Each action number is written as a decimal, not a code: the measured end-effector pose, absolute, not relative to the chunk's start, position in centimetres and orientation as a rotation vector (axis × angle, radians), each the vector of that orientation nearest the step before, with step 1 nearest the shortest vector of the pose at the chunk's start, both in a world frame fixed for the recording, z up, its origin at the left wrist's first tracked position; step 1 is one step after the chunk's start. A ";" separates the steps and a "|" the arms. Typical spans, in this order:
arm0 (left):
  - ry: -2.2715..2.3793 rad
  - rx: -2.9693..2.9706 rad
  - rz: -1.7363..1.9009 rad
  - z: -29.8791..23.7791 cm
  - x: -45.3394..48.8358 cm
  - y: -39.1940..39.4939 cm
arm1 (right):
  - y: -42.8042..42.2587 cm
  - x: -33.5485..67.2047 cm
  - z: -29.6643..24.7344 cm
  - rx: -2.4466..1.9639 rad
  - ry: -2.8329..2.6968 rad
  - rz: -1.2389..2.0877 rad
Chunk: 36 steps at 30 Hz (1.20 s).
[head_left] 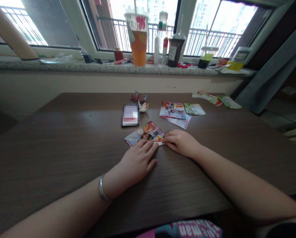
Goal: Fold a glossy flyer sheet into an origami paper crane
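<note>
Left hand (138, 162), bracelet (102, 188) on the wrist, lies flat on the table (63, 148), fingers loosely spread, tips pressing the near edge of the colourful paper sheet (144, 132). Right hand (181, 142) is just beside it, fingers curled, tips on the sheet's near right corner; can't tell if pinching or only pressing. Sheet lies flat mid-table just ahead of both hands; beyond it a phone (130, 115), stack of printed sheets (174, 111), small folded paper figures (138, 98), then the windowsill (63, 67) with an orange drink cup (138, 46).
</note>
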<state>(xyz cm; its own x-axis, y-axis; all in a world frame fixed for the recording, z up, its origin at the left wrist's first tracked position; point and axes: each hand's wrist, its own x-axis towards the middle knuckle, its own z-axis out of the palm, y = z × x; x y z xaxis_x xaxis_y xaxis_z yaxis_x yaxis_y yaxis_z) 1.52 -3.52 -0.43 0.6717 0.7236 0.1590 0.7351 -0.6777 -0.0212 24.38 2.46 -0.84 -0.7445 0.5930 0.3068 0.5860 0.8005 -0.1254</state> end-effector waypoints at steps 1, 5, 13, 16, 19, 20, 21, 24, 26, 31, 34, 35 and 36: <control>-1.226 -2.794 -0.205 -0.4 1.6 -3.5 | 2.5 24.4 -0.9 -0.886 -2.651 0.046; -1.234 -2.782 -0.202 -0.6 1.6 -3.5 | 2.9 24.5 -1.2 -0.857 -2.626 0.092; -1.216 -2.816 -0.223 -0.4 1.3 -3.6 | 3.0 24.5 -1.3 -0.834 -2.615 0.111; -1.220 -2.821 -0.234 -0.5 1.1 -3.6 | 2.9 24.5 -1.1 -0.821 -2.629 0.091; -1.244 -2.830 -0.241 -0.5 1.0 -3.6 | 2.6 24.4 -0.9 -0.802 -2.665 0.034; -1.248 -2.835 -0.240 -0.5 0.9 -3.6 | 2.5 24.4 -0.9 -0.797 -2.675 0.011; -1.251 -2.841 -0.237 -0.5 0.9 -3.6 | 2.4 24.3 -0.9 -0.791 -2.685 -0.013; -1.251 -2.855 -0.236 -0.5 0.8 -3.6 | 2.1 24.1 -0.7 -0.760 -2.710 -0.069; -1.248 -2.857 -0.253 -0.6 0.8 -3.6 | 2.0 24.0 -0.6 -0.732 -2.721 -0.077; -1.228 -2.847 -0.273 -0.6 0.8 -3.5 | 1.9 23.9 -0.6 -0.686 -2.728 -0.095; -1.213 -2.857 -0.248 -0.5 0.7 -3.5 | 2.0 23.9 -0.7 -0.683 -2.737 -0.108; -1.211 -2.856 -0.238 -0.5 0.7 -3.5 | 2.0 23.9 -0.7 -0.685 -2.749 -0.117; -1.211 -2.849 -0.234 -0.5 0.7 -3.5 | 2.0 23.8 -0.7 -0.688 -2.764 -0.131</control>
<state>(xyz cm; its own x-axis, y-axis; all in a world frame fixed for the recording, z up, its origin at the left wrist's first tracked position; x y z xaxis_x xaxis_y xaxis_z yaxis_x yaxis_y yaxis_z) 0.72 -3.47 -0.46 0.6844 0.7130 0.1527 0.7186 -0.6950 0.0248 23.80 2.00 -0.72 -0.8442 0.4448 0.2990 0.4711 0.8819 0.0180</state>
